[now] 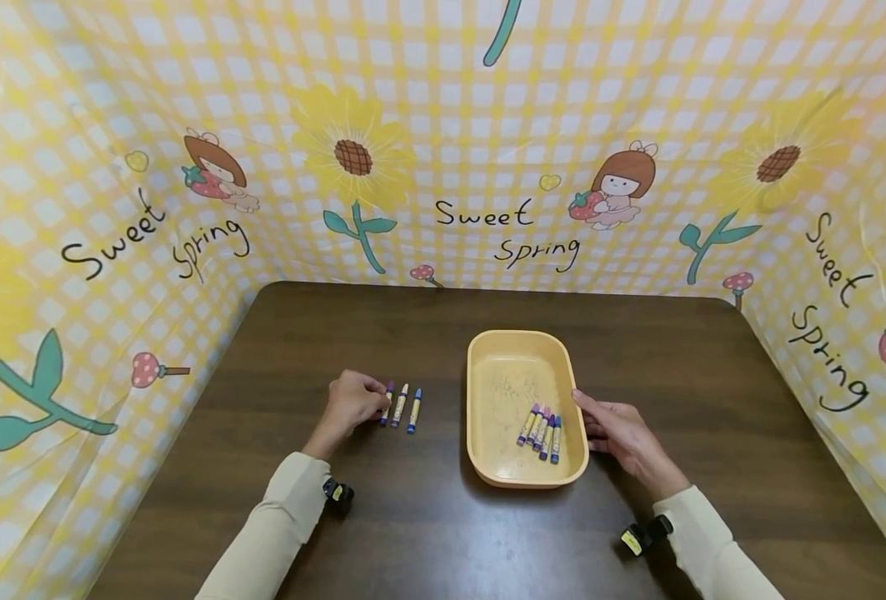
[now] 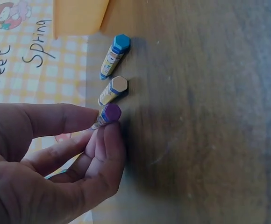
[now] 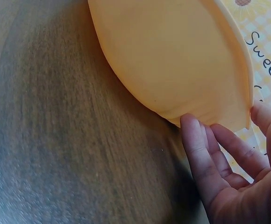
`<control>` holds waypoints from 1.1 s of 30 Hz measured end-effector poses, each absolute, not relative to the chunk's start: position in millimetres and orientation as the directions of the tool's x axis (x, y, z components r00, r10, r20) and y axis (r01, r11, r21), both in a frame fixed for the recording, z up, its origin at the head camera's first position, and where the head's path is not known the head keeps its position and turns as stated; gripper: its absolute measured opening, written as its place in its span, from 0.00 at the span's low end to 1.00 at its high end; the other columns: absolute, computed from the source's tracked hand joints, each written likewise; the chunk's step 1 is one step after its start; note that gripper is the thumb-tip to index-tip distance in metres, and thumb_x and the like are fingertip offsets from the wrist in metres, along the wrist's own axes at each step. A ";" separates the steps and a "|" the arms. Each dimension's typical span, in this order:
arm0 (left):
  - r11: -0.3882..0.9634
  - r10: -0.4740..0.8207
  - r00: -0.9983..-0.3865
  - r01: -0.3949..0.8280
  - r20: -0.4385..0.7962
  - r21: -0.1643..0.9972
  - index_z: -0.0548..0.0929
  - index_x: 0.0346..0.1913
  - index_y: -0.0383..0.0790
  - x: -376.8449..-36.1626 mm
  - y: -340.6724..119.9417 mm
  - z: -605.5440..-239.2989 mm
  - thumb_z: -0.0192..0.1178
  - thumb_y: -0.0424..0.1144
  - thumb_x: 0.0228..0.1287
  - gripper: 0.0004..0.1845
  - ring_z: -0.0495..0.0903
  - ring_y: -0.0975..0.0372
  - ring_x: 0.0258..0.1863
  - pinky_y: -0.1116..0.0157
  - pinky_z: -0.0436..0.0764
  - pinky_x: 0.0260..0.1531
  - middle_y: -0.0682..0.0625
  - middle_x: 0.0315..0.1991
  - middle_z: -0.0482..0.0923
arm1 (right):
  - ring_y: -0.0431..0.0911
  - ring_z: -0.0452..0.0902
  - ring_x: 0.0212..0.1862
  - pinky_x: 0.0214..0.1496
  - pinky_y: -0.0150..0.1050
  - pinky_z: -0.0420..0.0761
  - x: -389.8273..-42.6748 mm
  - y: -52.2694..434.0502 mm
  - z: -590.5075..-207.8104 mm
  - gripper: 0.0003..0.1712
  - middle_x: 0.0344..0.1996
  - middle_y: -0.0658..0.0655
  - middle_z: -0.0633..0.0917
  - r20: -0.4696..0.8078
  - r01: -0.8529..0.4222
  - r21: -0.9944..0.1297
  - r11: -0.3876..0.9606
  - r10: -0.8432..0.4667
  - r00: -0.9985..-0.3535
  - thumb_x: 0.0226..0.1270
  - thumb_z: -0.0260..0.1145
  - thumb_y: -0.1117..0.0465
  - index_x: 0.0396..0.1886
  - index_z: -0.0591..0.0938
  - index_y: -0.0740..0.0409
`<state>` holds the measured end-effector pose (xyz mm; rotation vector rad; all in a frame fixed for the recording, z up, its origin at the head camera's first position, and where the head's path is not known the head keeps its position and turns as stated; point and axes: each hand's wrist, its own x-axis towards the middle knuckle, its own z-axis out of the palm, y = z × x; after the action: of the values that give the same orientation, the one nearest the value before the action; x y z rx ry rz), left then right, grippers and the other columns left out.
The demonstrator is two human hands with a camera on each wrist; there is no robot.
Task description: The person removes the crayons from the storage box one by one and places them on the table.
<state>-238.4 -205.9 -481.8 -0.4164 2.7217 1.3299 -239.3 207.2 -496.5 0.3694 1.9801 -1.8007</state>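
Thumb and fingers of my left hand [image 1: 354, 398] pinch a purple crayon [image 2: 111, 113] with a printed paper wrapper, low over the table. Beside it a pale cream crayon [image 1: 400, 405] and a blue crayon [image 1: 414, 411] lie roughly parallel. My right hand [image 1: 626, 433] holds the right side of a yellow tray [image 1: 476, 400], with the thumb at the rim and the fingers against the outer wall. Inside the tray, several crayons [image 1: 540, 432] in purple, pink and blue tones lie together toward the near right. The right wrist view shows the tray's outer wall [image 3: 173, 60].
The dark wooden table [image 1: 322, 333] runs up to a yellow checked cloth [image 1: 443, 133] printed with flowers at the back and both sides. A black wrist camera [image 1: 337, 495] sits at the left cuff, and another camera [image 1: 643, 536] at the right.
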 end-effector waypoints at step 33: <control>0.672 -0.254 -0.967 -0.174 0.003 0.720 0.92 0.36 0.40 -231.4 -195.3 -453.6 0.72 0.44 0.57 0.10 0.88 0.53 0.39 0.61 0.86 0.39 0.46 0.34 0.91 | 0.42 0.85 0.35 0.37 0.37 0.88 -238.9 206.7 -498.6 0.34 0.32 0.50 0.89 -0.468 0.460 -0.883 0.092 -0.101 -0.878 0.69 0.67 0.40 0.55 0.82 0.69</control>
<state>-231.4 -195.3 -453.6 -0.3812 2.9654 1.2594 -238.9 206.7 -498.6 0.3528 1.9662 -1.8382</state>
